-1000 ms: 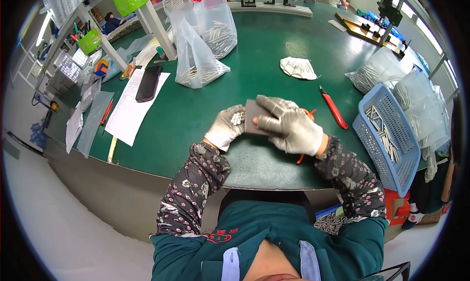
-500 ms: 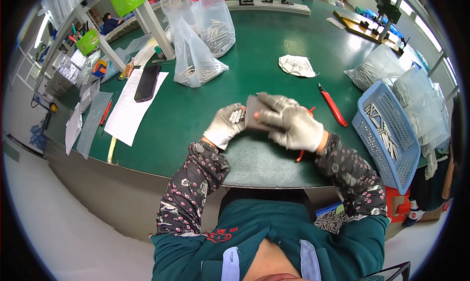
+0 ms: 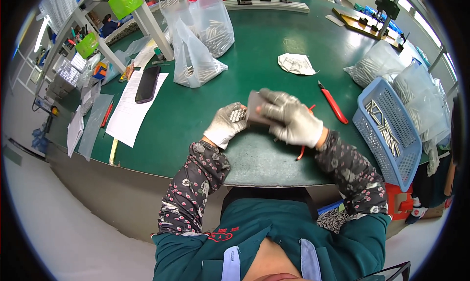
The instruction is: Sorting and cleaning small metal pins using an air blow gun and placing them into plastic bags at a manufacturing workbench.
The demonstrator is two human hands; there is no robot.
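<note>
My left hand [image 3: 223, 126], in a whitish work glove, is closed around a bundle of slim metal rods [image 3: 238, 115], whose round ends show in a cluster. Gripped in my gloved right hand [image 3: 296, 122] is a flat brownish-grey pad [image 3: 253, 105], its edge right beside the rod ends. Whether the pad touches them I cannot tell, and the right fingers are slightly blurred. An orange-red strip or handle [image 3: 300, 153] shows partly from under the right hand. Both hands are above the green table [image 3: 259, 166], close to its front edge.
Right of my hands lie a red-handled cutting tool [image 3: 334, 106] and a blue basket [image 3: 362, 129] of metal rods, beside filled plastic bags [image 3: 374, 63]. A white cloth [image 3: 296, 64] lies farther back. Bags of rods [image 3: 196, 60], a phone [image 3: 147, 85] and papers [image 3: 129, 117] occupy the left.
The pad in my right hand has shifted slightly and tilted near the rod ends. My left hand stays almost in place with the rods.
</note>
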